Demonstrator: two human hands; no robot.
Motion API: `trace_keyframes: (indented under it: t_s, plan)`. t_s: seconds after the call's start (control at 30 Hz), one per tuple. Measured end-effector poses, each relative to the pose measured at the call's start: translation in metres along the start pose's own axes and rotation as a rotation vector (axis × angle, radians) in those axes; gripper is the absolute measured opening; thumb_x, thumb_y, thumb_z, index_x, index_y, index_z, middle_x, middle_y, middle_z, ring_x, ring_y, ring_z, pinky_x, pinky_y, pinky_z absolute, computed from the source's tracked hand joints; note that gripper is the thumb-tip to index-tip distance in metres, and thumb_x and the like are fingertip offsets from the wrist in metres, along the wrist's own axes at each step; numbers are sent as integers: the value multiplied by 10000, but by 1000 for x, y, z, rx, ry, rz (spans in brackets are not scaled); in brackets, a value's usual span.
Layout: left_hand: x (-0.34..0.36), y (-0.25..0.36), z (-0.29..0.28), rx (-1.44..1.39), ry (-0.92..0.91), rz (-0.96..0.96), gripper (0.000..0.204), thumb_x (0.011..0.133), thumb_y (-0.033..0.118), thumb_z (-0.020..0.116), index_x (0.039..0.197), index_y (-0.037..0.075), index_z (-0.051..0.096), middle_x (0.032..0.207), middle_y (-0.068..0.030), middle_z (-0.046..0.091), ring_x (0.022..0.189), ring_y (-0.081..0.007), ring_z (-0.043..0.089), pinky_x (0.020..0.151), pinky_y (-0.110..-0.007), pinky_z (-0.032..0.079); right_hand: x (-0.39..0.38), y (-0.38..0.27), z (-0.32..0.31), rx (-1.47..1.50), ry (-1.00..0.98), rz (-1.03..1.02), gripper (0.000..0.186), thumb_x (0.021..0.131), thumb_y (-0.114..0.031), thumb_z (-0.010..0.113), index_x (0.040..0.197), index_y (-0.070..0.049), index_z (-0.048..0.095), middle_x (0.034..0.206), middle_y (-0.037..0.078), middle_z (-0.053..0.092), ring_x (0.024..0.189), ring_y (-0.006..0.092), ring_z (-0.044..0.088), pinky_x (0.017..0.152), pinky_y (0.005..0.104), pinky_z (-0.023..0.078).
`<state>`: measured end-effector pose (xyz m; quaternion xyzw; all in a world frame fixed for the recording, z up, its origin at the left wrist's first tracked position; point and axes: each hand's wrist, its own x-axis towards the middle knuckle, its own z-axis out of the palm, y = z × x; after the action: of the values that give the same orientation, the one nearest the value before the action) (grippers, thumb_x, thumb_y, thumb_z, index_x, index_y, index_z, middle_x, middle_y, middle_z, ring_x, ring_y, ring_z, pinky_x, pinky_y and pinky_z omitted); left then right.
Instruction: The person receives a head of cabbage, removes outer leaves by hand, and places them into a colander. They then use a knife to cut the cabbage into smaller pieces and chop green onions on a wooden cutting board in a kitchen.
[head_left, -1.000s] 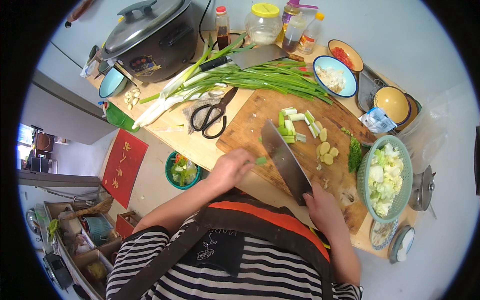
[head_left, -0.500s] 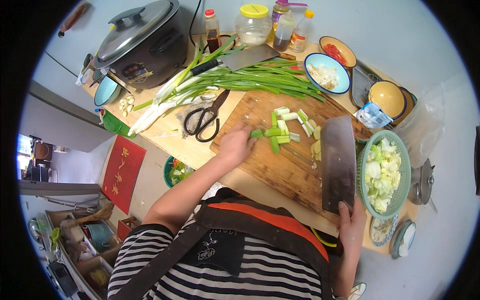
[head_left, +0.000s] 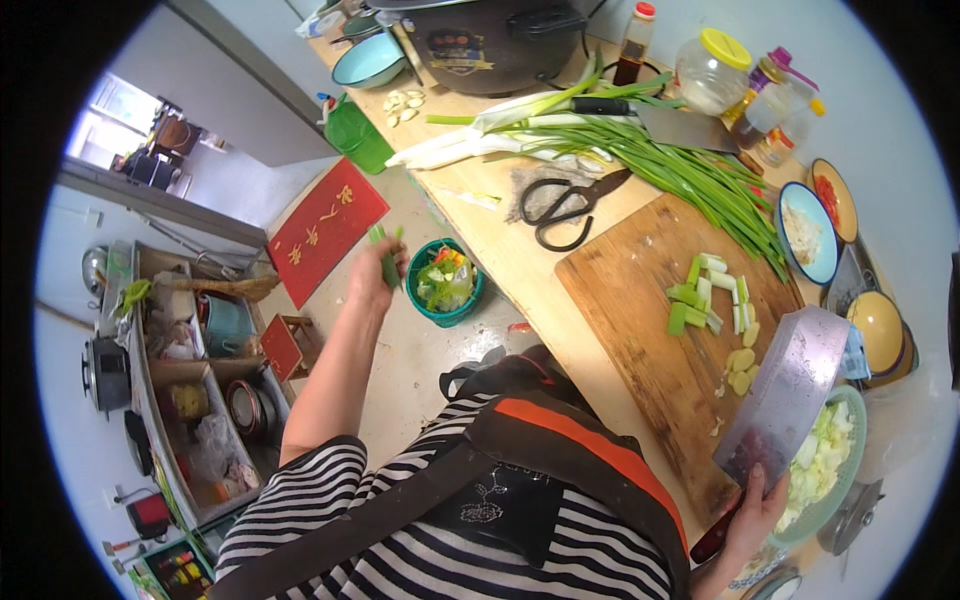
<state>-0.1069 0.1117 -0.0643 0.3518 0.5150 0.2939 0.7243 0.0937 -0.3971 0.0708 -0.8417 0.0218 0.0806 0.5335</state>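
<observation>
My left hand [head_left: 374,280] is held out past the table's edge, above the floor, closed around a few green scallion pieces [head_left: 390,268]. To its right on the floor stands a green waste basket [head_left: 412,262] with vegetable scraps inside. At the right edge of the wooden cutting board [head_left: 640,290], my right hand [head_left: 760,515] grips a cleaver [head_left: 785,400] by its handle, with the broad blade pointing away from me. Cut scallion sections [head_left: 685,296] lie on the board in a small heap, with ginger slices [head_left: 741,372] beside them.
A bundle of long scallions [head_left: 690,190] lies behind the board with a second cleaver [head_left: 690,127] on it. Black scissors [head_left: 560,212] rest nearby. A colander of chopped cabbage [head_left: 815,465] sits at right, bowls [head_left: 808,235] beyond. A red mat [head_left: 325,225] is on the floor.
My view has turned to the left. My left hand has left the board, carrying green scallion pieces out over the floor. The cleaver stays in my right hand, its blade now tilted.
</observation>
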Motion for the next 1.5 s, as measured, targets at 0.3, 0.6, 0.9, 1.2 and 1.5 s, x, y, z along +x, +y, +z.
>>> trace_keyframes:
  t_s: [0.3, 0.6, 0.9, 1.2, 1.5]
  plan:
    - [29, -20, 8, 639, 207, 755, 439, 876, 108, 595, 1280, -5, 467, 1331, -160, 454, 1203, -232, 462, 987, -310, 388, 4, -2, 12, -304, 99, -109, 145, 908, -61, 503, 1043, -11, 519, 756, 36, 572, 447, 48, 400, 394, 219, 319]
    - [-103, -71, 247, 1059, -988, 1048, 767, 770, 321, 727, 1373, 32, 351, 1438, -189, 313, 1360, -347, 237, 1105, -427, 231, -34, 14, 13, -673, 176, -208, 177, 820, 1, 499, 995, 12, 521, 901, 240, 542, 833, 449, 542, 705, 492, 430]
    - [-114, -148, 311, 1072, -1029, 1031, 872, 774, 363, 715, 1396, -36, 251, 1429, -271, 246, 1326, -432, 254, 1097, -462, 233, -26, 16, 45, -799, 139, -90, 190, 827, -55, 504, 998, -1, 442, 970, 230, 517, 745, 443, 586, 638, 519, 491]
    - [-137, -141, 290, 1032, -952, 1245, 683, 784, 236, 702, 1329, -16, 376, 1373, -235, 345, 1276, -413, 337, 1053, -484, 293, -11, -7, 72, -710, 28, -258, 184, 825, -56, 502, 982, 4, 429, 975, 212, 515, 704, 424, 599, 603, 488, 512]
    - [-158, -169, 321, 964, -1624, 1656, 378, 786, 330, 627, 1065, 77, 601, 1088, -102, 551, 1190, -306, 434, 1076, -478, 272, 39, 5, 62, -941, 62, -296, 172, 832, -79, 511, 972, -16, 435, 947, 189, 530, 698, 389, 627, 585, 467, 524]
